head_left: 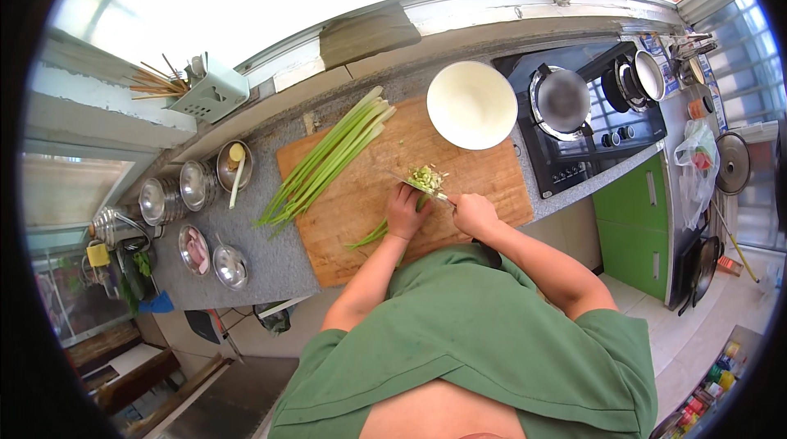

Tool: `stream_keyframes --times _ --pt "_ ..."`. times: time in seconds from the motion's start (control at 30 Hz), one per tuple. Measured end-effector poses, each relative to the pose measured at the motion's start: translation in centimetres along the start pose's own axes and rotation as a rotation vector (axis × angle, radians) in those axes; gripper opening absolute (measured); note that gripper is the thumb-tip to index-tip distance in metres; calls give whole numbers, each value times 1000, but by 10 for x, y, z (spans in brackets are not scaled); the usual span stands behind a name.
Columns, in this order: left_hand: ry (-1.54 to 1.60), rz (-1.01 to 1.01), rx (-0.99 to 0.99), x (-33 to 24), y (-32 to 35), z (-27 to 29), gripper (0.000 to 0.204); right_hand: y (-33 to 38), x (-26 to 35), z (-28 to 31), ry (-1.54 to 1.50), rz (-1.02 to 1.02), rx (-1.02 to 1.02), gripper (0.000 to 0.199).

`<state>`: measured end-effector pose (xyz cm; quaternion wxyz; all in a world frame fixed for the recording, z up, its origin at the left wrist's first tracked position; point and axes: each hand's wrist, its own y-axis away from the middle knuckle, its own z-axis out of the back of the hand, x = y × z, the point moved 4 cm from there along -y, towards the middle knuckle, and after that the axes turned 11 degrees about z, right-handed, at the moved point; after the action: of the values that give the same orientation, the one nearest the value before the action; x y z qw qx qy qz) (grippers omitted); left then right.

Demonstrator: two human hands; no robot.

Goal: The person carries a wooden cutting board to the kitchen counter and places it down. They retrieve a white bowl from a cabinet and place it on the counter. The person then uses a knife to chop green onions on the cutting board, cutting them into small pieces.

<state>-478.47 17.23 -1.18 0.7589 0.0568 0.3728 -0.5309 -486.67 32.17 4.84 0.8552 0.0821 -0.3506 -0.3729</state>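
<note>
Green slender cut stalks (pixel 375 232) are held under the bent fingers of the left hand (pixel 403 213), on a brown rectangular wooden board (pixel 500 181), their tips toward its near left corner; the right hand (pixel 474 215) has its fingers wrapped around the handle of a thin metal knife (pixel 432 191). Pale-green chopped bits (pixel 426 177) lie against the blade, right of the board's middle. Long pale-green stalks (pixel 332 152) cross the board's far left corner, ends overhanging its left edge. A round white bowl (pixel 472 105) stands by its far right corner. On the grey speckled counter (pixel 270 275), round shiny metal bowls (pixel 193 185) stand toward the left end; beyond the board's right edge sits a black glass stove (pixel 566 172)
</note>
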Motion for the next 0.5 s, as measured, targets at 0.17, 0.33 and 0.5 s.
stream_keyframes --times 0.17,0.33,0.5 --pt "-2 -15 -25 -2 -2 1 26 -6 -3 -1 25 16 60 34" --pt "29 0 -5 2 0 -3 25 -22 -8 -11 21 -62 122 33" --pt "33 -6 -17 1 -2 -2 24 -19 -5 -13 -14 -76 34 31"
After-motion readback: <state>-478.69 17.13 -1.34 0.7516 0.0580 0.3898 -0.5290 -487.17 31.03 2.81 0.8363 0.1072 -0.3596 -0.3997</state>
